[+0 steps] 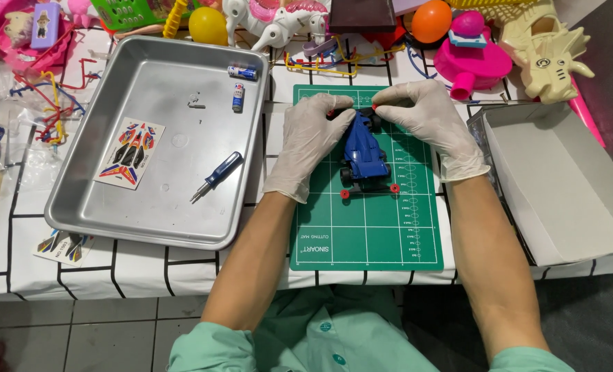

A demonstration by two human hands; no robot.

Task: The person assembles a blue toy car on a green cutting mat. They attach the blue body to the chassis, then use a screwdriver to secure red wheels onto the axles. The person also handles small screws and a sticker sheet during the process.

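Blue toy car [363, 153] on green cutting mat [368, 227], long axis running away from body; left hand [311, 141] and right hand [427, 117] fingers pinching its far end, equally near.

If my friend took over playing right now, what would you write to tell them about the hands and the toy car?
Left hand, in a white glove: fingertips pinch the far end of the blue plastic toy racing car.
Right hand, also gloved: fingertips pinch the same end from the other side.
The car lies on the green cutting mat; two small red wheel hubs show at its near end.
In the silver metal tray: a blue-handled screwdriver, two small batteries and a sticker sheet, all untouched.
Done: car placed on the mat. Left: stickers unapplied, batteries still out.
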